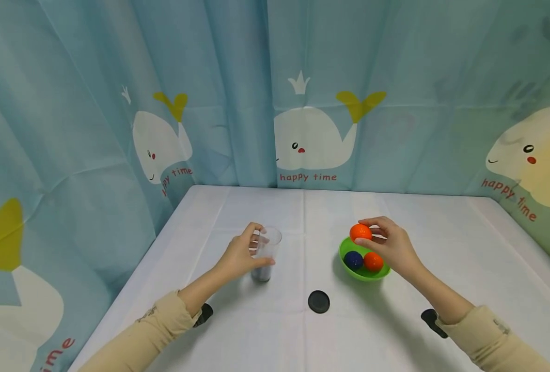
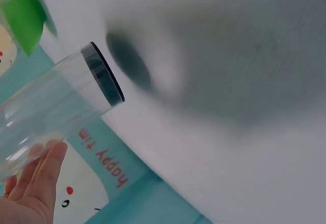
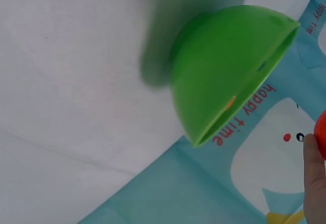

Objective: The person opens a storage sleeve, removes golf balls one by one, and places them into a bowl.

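Note:
In the head view my left hand [image 1: 238, 257] grips a clear plastic cylinder [image 1: 270, 245] left of the table's middle, thumb on the near side and fingers behind. The cylinder's black-banded bottom end [image 2: 104, 75] shows in the left wrist view. My right hand [image 1: 392, 246] pinches an orange ball [image 1: 360, 233] between thumb and fingertips, just above the far rim of a green bowl [image 1: 366, 277]. Inside the bowl lie a dark blue ball [image 1: 353, 260] and another orange ball [image 1: 373, 261]. The right wrist view shows the bowl's outside [image 3: 224, 66], with the held ball [image 3: 321, 135] at its right edge.
A round black disc [image 1: 318, 301] lies flat on the white-covered table [image 1: 275, 341], between cylinder and bowl and closer to me. Blue curtains [image 1: 237, 62] with whale prints hang behind the table and along its sides.

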A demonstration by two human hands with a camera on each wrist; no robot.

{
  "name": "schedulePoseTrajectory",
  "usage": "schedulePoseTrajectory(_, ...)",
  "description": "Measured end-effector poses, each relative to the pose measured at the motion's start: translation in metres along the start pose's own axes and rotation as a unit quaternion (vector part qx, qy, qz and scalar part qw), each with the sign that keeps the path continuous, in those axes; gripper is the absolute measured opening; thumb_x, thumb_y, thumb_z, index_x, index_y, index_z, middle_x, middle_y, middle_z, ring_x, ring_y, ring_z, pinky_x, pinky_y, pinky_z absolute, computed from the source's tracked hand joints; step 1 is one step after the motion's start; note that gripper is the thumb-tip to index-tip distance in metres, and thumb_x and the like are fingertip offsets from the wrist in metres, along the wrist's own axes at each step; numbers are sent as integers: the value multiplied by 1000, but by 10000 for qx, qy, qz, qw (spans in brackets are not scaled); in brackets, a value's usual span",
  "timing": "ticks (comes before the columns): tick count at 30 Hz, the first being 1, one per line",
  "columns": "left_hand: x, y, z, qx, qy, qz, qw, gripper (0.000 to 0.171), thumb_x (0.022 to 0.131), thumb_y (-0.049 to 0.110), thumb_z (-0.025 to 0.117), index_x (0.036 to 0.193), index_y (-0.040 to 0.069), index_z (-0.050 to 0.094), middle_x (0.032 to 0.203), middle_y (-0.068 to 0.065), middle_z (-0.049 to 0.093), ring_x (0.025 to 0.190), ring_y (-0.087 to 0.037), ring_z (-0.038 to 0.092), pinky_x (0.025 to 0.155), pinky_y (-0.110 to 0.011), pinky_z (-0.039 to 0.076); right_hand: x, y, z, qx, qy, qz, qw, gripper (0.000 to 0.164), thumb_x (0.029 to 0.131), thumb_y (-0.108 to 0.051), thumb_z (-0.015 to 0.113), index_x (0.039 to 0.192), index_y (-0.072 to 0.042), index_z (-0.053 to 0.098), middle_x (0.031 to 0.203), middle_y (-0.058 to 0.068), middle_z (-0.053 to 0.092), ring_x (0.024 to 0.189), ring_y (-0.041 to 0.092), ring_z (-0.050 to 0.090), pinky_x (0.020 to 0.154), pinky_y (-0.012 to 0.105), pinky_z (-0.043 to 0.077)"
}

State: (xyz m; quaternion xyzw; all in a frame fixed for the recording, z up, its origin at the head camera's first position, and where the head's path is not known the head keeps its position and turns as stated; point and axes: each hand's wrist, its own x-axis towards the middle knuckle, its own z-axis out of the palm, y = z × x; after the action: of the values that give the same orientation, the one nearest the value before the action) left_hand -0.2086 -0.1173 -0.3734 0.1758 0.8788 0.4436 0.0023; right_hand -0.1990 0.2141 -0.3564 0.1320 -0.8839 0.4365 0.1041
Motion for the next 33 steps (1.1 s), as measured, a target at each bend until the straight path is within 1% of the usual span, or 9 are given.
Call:
schedulePoseTrajectory(4, -4, -4, 3, -206, -76, 14, 9998, 62, 72, 11, 82, 120, 6, 43, 116, -16, 65, 105, -33, 62, 87, -39, 54, -2, 4, 0, -131, 153, -138, 9997, 41, 82, -8, 72, 118, 6, 58, 116, 23, 58, 106, 42, 60, 84, 40, 50)
schedulePoseTrajectory(10, -6, -7, 8, -432, -233, 27, 9988, 60, 72, 11, 81, 117, 9, 43, 116, -16, 65, 103, -31, 63, 88, -39, 53, -3, 12, 1, -361, 190, -383, 9984, 40, 80, -5, 73, 115, 8, 59, 111, 23, 60, 101, 41, 62, 82, 43, 52)
schedulePoseTrajectory(15, -6, -6, 10, -482, -247, 52, 9985, 59, 72, 10, 81, 117, 9, 43, 116, -17, 65, 102, -31, 63, 88, -39, 53, -2, 18, 3, -536, 163, -588, 9967, 39, 77, -3, 74, 112, 9, 60, 107, 22, 62, 95, 37, 63, 79, 43, 54)
schedulePoseTrajectory(22, -6, -4, 12, -505, -273, 42, 9983, 61, 73, 9, 81, 119, 6, 41, 117, -18, 64, 106, -34, 62, 89, -41, 52, 0, 25, 3, -909, 228, -790, 9925, 38, 75, -1, 76, 109, 9, 62, 105, 21, 63, 92, 33, 62, 81, 47, 53)
schedulePoseTrajectory(27, -7, -4, 13, -511, -238, 31, 9984, 62, 72, 8, 81, 119, 4, 40, 116, -17, 64, 105, -34, 62, 88, -41, 53, 1, 27, 5, -1064, 70, -794, 9911, 39, 76, -1, 75, 111, 10, 61, 106, 22, 62, 93, 34, 62, 82, 47, 53)
schedulePoseTrajectory(33, -6, -7, 13, -600, -161, 8, 9981, 60, 73, 8, 80, 116, 5, 39, 114, -15, 65, 102, -34, 63, 88, -44, 52, 3, 28, 5, -1406, -191, -818, 9865, 38, 77, -3, 74, 111, 11, 62, 104, 21, 62, 89, 32, 62, 79, 46, 54)
